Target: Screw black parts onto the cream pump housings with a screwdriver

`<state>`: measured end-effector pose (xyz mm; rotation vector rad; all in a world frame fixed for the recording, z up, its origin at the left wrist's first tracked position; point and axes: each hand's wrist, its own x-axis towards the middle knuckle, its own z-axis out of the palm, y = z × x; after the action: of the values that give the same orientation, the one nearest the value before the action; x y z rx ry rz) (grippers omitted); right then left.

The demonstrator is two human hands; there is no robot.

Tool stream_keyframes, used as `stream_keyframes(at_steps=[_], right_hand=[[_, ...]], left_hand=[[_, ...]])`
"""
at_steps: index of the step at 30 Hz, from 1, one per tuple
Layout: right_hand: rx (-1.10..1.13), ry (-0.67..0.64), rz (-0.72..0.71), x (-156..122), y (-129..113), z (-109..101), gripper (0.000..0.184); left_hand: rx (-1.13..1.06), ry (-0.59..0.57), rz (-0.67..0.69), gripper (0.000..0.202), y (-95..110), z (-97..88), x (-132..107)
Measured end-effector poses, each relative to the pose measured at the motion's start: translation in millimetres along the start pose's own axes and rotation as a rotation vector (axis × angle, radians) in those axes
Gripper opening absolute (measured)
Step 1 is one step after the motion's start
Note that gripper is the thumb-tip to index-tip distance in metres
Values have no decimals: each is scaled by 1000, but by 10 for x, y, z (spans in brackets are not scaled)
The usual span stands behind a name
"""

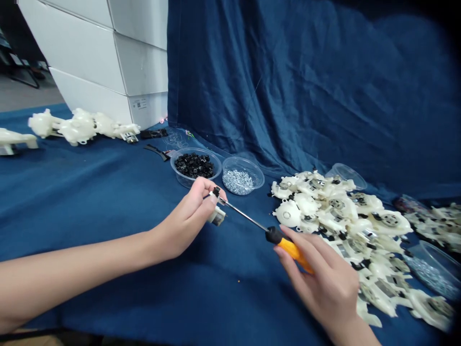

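My left hand is closed on a small white plastic assembly with a metal motor-like part at its lower end. A little black piece shows at its top, between thumb and fingers; much of the assembly is hidden by the hand. My right hand is wrapped round the orange and black handle of a screwdriver. The shaft points left and up, and its tip meets the assembly beside my left fingertips. Whether a screw sits at the tip is too small to tell.
Behind my left hand stand a clear bowl of black parts and a clear bowl of silver screws. White plastic assemblies are heaped at right, near another screw tub. More assemblies lie far left, before stacked white boxes.
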<state>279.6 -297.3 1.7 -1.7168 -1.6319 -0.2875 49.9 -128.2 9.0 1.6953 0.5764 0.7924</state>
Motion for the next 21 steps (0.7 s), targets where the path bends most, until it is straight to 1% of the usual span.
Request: stream_keyframes(at_steps=[1,2,3,4,5,6,8,9,10,11,12,13,14,15,16,18,19,20,21], right_hand=[[-63,37,-89,-16,9,4,26],[-68,27,-136,-18,21,2,27],[-22,-9,-132,-5,34,-5,25],[63,-81,-77,21,46,-16,21],[180,-195,33,58,56,-28,22],[323,-347,191,101,62,-39,30],[648,-679,581,184,63,-52,51],[793,-804,753,218,57,-54,58],[911,-876,866,244,47,-54,61],[997,-896,907,260,33,-52,61],[1037,-882,886,267,17,-50,58],[1023,-844,830,265,0,-48,55],[954,-782,751,254,-15,-47,52],[834,-683,650,235,-28,-45,48],[675,-547,517,210,-36,-43,42],[301,-225,206,152,-37,-44,24],[155,-94,58,125,-32,-47,20],[74,-14,-54,106,-24,-52,22],[57,0,-102,97,-15,-58,22]], left_hand=[[13,1,-2,25,-10,5,-3],[26,10,11,26,-25,11,-8],[36,24,34,26,-41,16,-14],[40,35,68,25,-55,19,-19],[45,43,123,22,-64,19,-22],[55,44,205,19,-66,15,-24],[79,20,398,12,-48,-1,-20],[85,0,459,11,-31,-11,-15],[79,-17,479,11,-13,-20,-7],[61,-23,452,10,3,-28,2],[31,-17,384,11,13,-34,12],[-2,-5,299,12,18,-37,23],[-32,10,226,14,15,-38,33],[-55,21,171,16,6,-37,40],[-66,24,127,18,-7,-35,44],[-42,17,79,22,-36,-27,41],[-15,13,74,23,-48,-22,34],[15,11,78,24,-56,-18,23],[47,9,102,23,-57,-15,11]])
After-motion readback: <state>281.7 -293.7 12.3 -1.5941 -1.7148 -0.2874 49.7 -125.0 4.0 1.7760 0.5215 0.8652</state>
